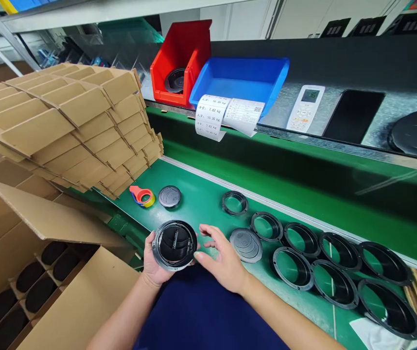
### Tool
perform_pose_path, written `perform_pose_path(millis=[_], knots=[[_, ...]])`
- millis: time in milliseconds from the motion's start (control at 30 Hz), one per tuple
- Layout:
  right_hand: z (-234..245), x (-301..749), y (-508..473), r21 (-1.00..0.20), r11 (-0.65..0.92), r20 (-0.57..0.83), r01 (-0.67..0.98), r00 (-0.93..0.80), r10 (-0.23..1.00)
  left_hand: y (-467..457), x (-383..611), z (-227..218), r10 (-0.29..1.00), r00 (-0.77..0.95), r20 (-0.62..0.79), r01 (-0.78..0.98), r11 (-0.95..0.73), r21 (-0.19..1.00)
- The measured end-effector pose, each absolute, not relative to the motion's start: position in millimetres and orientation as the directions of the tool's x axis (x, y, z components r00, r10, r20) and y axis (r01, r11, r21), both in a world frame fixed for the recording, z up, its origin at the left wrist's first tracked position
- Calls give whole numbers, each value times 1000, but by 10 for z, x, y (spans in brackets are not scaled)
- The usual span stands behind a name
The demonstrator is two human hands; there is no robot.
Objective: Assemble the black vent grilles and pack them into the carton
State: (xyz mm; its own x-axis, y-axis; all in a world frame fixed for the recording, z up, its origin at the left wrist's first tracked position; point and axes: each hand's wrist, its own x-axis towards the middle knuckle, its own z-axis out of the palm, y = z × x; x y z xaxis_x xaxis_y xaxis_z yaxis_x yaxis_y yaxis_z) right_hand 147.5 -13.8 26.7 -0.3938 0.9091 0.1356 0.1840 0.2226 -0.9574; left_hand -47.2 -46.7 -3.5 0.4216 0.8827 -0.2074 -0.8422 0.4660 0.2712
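Observation:
My left hand is closed around the edge of a round black air vent, which is tilted toward me above the table's near edge. On its right side is my right hand, with fingers apart and curved. Its thumb tip is at the vent's rim; I cannot tell whether it touches. Just beyond that hand, a round grey slatted disc lies on the green table. A similar disc lies farther left. Several black rings, among them one ring, stand in rows to the right.
An open carton with round black parts in its dividers stands at lower left. Stacked cardboard dividers rise behind it. A tape roll lies on the table. The shelf above bears a red bin, blue tray, remote control and phone.

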Motion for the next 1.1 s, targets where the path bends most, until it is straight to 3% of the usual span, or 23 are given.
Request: perform_pose_path(millis=[200, 400, 600, 700, 867, 967, 1033, 1100], knots=[[106, 1436, -148, -958, 246, 88, 149, -663, 744, -666, -423, -47, 911, 319, -260, -895, 381, 234], [60, 1268, -127, -962, 271, 169, 27, -719, 674, -995, -517, -97, 948, 204, -243, -932, 264, 247], [-117, 819, -227, -961, 268, 110, 65, -801, 588, -1350, -854, -195, 919, 43, -393, -911, 197, 362], [-239, 534, -335, -968, 235, 70, 89, -804, 591, -1538, -1062, -151, 915, -144, -378, -851, 81, 519], [-356, -56, -508, -969, 211, -4, 131, -856, 516, -1860, -1736, -73, 861, -386, -330, -577, 54, 815], [-426, -431, -593, -954, 202, -86, 224, -844, 529, -2136, -2557, -170, 654, -686, -320, -292, 154, 944], [-498, -637, -622, -932, 166, -173, 322, -798, 578, -2349, -3233, -300, 444, -873, -201, -2, 411, 912], [-588, -772, -621, -905, 118, -253, 409, -740, 624, -2533, -3898, -481, 334, -942, -15, 239, 703, 670]])
